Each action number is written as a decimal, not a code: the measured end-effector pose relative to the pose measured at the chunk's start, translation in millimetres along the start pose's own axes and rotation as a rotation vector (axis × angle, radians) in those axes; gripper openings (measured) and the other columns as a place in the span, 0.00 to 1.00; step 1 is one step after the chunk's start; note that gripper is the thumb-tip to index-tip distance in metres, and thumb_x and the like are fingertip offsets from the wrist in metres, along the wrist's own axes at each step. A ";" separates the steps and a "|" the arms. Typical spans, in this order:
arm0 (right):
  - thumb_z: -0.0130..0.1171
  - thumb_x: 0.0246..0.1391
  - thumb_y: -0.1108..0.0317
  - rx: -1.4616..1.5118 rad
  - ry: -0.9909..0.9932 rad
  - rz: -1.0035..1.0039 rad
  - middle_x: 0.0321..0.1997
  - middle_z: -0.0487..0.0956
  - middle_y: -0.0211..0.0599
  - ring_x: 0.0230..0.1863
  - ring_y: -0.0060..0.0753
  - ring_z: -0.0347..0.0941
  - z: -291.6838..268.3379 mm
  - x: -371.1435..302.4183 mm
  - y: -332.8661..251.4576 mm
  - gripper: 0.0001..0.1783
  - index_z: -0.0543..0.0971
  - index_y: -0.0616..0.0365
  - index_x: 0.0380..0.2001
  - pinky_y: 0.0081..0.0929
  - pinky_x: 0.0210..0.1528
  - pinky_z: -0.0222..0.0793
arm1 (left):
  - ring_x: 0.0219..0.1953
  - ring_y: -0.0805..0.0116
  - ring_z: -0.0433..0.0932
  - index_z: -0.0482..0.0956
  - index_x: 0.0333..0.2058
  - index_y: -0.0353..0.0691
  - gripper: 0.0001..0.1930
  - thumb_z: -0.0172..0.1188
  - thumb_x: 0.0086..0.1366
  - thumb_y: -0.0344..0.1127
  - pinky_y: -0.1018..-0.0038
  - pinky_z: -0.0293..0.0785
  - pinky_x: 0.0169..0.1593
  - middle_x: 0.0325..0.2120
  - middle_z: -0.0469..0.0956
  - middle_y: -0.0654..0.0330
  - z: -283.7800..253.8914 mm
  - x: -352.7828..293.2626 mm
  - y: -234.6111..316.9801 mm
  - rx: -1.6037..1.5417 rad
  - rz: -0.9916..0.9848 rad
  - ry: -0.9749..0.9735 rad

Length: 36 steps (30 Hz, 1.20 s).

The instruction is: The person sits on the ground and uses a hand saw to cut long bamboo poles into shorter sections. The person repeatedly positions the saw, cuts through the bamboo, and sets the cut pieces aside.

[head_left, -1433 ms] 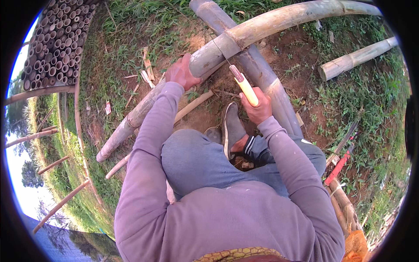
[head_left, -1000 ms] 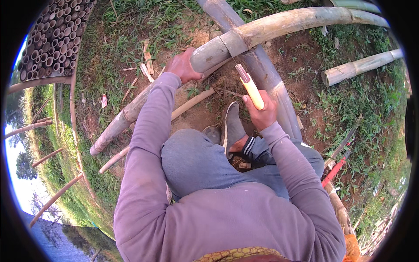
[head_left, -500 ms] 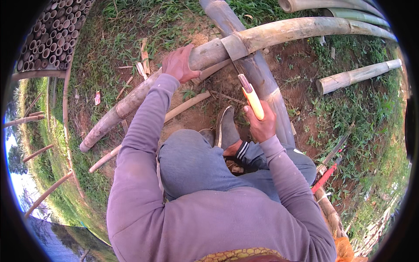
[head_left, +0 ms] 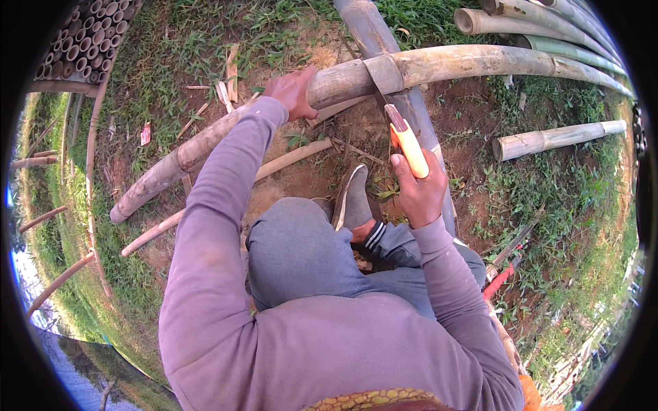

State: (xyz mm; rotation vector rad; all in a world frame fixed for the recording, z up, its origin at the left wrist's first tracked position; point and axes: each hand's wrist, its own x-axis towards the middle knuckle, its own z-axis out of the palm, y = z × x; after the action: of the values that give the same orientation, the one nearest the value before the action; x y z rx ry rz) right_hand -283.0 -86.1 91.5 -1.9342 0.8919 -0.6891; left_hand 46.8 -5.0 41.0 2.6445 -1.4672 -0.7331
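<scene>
A long bamboo pole (head_left: 473,65) lies across a thicker grey bamboo log (head_left: 364,29). My left hand (head_left: 293,94) is closed over the pole, left of where the two cross. In my right hand (head_left: 423,195) is the yellow-orange handle of a hand saw (head_left: 411,149). The thin blade crosses the pole just left of the log, at a straight line on its surface. A bit of blade shows past the pole's far side. How deep the blade sits in the pole, I cannot tell.
Several bamboo poles (head_left: 480,22) lie at the far right, with a short bamboo piece (head_left: 558,140) nearer. Thin bamboo strips (head_left: 291,161) and wood scraps lie on the ground. A red object (head_left: 498,282) lies by my right side. Stacked bamboo ends (head_left: 82,44) stand far left.
My right hand has pushed the saw forward across the pole, and more blade shows beyond it. My left hand stays on the pole. The whole view has shifted slightly.
</scene>
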 end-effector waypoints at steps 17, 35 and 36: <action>0.73 0.65 0.68 -0.006 -0.049 0.076 0.33 0.83 0.40 0.33 0.30 0.80 -18.3 -13.5 -25.0 0.16 0.82 0.66 0.49 0.33 0.37 0.75 | 0.56 0.36 0.83 0.69 0.67 0.45 0.51 0.84 0.46 0.52 0.49 0.77 0.61 0.54 0.84 0.43 1.8 -9.0 0.4 -0.122 0.024 -0.067; 0.74 0.65 0.66 -0.054 -0.004 -0.058 0.29 0.84 0.47 0.28 0.44 0.85 -59.9 -60.9 -10.3 0.14 0.81 0.63 0.45 0.41 0.31 0.76 | 0.59 0.38 0.82 0.66 0.71 0.43 0.56 0.85 0.45 0.51 0.51 0.78 0.63 0.58 0.81 0.43 23.4 -51.2 18.9 -0.081 -0.002 0.165; 0.74 0.65 0.65 0.005 0.026 -0.062 0.28 0.84 0.50 0.29 0.52 0.85 -56.8 -61.1 -8.5 0.14 0.80 0.62 0.43 0.44 0.31 0.77 | 0.58 0.38 0.82 0.66 0.71 0.43 0.56 0.85 0.45 0.51 0.51 0.79 0.62 0.57 0.82 0.43 29.7 -52.7 20.2 -0.064 0.014 0.210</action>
State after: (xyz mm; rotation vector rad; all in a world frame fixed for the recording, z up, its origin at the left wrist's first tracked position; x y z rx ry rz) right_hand -358.6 -61.4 118.1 -1.9594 0.8479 -0.7534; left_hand -5.0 32.2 40.0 2.5686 -1.3821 -0.4754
